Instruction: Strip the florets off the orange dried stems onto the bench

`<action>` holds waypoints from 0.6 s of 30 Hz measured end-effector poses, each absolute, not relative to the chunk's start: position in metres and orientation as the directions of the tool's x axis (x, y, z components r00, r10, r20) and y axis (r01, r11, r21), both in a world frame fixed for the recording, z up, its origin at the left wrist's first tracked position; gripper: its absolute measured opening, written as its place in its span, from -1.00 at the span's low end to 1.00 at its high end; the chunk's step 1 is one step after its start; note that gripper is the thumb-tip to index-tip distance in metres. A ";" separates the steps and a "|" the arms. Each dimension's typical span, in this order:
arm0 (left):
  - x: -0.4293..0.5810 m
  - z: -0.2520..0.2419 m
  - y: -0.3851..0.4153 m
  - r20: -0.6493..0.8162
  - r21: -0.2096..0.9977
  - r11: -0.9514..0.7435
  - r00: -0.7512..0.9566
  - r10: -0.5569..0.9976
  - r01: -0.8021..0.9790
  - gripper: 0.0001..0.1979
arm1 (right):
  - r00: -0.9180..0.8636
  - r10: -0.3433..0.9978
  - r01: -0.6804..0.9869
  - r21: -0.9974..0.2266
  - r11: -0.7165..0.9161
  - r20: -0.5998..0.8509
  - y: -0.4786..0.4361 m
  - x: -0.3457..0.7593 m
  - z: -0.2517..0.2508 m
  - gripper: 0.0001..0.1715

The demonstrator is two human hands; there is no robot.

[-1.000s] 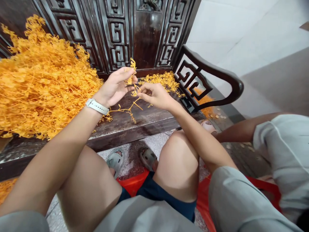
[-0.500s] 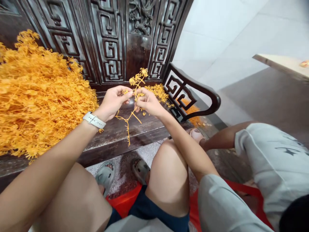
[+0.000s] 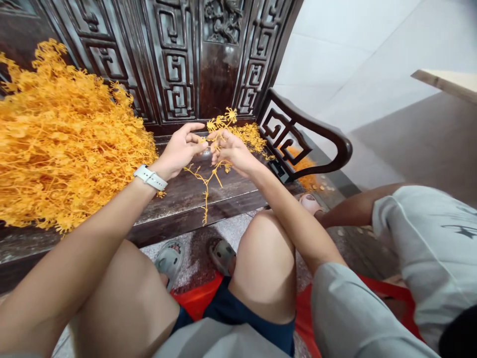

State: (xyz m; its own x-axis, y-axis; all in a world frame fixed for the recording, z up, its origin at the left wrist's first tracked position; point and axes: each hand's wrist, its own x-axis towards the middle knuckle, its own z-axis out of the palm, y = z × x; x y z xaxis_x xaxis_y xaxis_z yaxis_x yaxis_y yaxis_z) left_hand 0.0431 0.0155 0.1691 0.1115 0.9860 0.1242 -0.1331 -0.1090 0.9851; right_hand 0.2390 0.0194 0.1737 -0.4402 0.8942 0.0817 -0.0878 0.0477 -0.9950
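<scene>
An orange branched plastic sprig (image 3: pixel 206 191) hangs above the dark wooden bench seat, its flower heads up and bare stems down. My right hand (image 3: pixel 231 150) has its fingers bent round the sprig's middle. My left hand (image 3: pixel 184 150), with a pale watch strap on the wrist, is just left of it; its thumb and fingers close on a small orange piece near the fingertips. A large heap of orange sprigs (image 3: pixel 70 144) lies on the bench at the left. A smaller pile of orange flower pieces (image 3: pixel 250 137) sits behind my right hand.
The carved bench back (image 3: pixel 219 74) rises behind, and its curved armrest (image 3: pixel 324 132) stands at the right. More orange pieces (image 3: pixel 303 166) lie on the floor beyond it. Another person's leg (image 3: pixel 346 201) is at the right. A board edge (image 3: pixel 447 82) juts in at upper right.
The view has shifted slightly, moving the scene a little right. My left fingers have spread somewhat, and my right fingers have loosened around the sprig.
</scene>
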 end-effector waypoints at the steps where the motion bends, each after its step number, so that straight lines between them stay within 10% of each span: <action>1: 0.042 0.169 0.016 0.126 0.987 -0.112 0.130 0.983 -0.113 -0.52 | -0.437 0.896 -0.078 -0.996 0.049 0.079 0.019 0.239 0.174 -0.50; 5: 0.037 0.163 0.018 0.066 0.997 -0.059 0.228 0.971 -0.040 -0.71 | -0.418 0.904 -0.125 -0.992 0.037 0.087 0.019 0.237 0.177 -0.82; 18: 0.053 0.164 0.007 0.117 0.981 -0.080 0.212 0.970 -0.175 -0.75 | -0.434 0.900 -0.116 -0.993 -0.029 0.024 0.017 0.228 0.177 -0.41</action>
